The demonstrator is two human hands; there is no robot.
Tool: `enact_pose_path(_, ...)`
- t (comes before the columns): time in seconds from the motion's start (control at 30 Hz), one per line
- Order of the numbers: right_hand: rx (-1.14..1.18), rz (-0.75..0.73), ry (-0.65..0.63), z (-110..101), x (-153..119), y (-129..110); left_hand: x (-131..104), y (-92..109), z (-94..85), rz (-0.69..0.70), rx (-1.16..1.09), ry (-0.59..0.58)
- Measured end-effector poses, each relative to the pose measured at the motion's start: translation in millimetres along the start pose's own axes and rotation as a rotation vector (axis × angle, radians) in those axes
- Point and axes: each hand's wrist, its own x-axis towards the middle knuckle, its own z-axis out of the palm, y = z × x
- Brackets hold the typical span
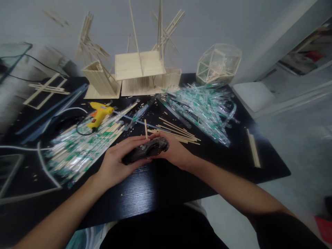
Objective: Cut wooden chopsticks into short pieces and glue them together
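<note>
My left hand (114, 166) wraps round a dark, lumpy tool (145, 150) just above the table's front part; its exact kind cannot be made out. A short piece of wooden chopstick (146, 129) rises almost upright behind the tool, between the fingertips of both hands. My right hand (173, 152) is closed at the tool's far side, its fingers at the stick's lower end and partly hidden by the tool. Just beyond the hands, several loose chopsticks (178, 131) lie fanned out on the black table (166, 183).
Wrapped chopsticks (85, 148) lie at left, with a yellow glue gun (100, 116) on top. Torn wrappers (204, 110) are heaped at right. Stick-built models (140, 65) stand at the back beside a clear faceted case (219, 64). A white cable (41, 162) curves at left.
</note>
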Motion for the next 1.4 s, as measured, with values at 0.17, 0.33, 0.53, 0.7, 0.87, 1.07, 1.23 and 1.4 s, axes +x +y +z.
enact_pose_path(0.17, 0.015, 0.0, 0.009, 2, 0, -2, 0, -1, 0.2, 0.005, 0.005, 0.001)
enact_pose_path(0.33, 0.045, -0.006, 0.018, 3, -1, -1, 2, -1, 1.4, 0.014, 0.028, 0.001)
enact_pose_path(0.53, -0.067, -0.085, 0.113, -6, 3, -1, 6, -2, -12.4, -0.128, 0.148, 0.088)
enact_pose_path(0.7, -0.393, -0.344, 0.386, -16, 4, -9, 7, -13, -29.4, -0.353, 0.444, 0.158)
enact_pose_path(0.87, -0.578, -0.433, 0.481, -19, 5, -9, 7, -18, -27.2, -0.374, 0.746, -0.045)
enact_pose_path(1.07, -0.636, -0.486, 0.473, -16, 4, -3, 12, -2, -13.7, -0.332, 0.831, -0.131)
enact_pose_path(1.23, -0.665, -0.538, 0.443, -12, 4, 1, 11, 0, -8.7, -0.314, 0.832, -0.162)
enact_pose_path(1.4, -0.705, -0.503, 0.433, -13, 3, 3, 10, 3, -4.7, -0.312, 0.856, -0.182)
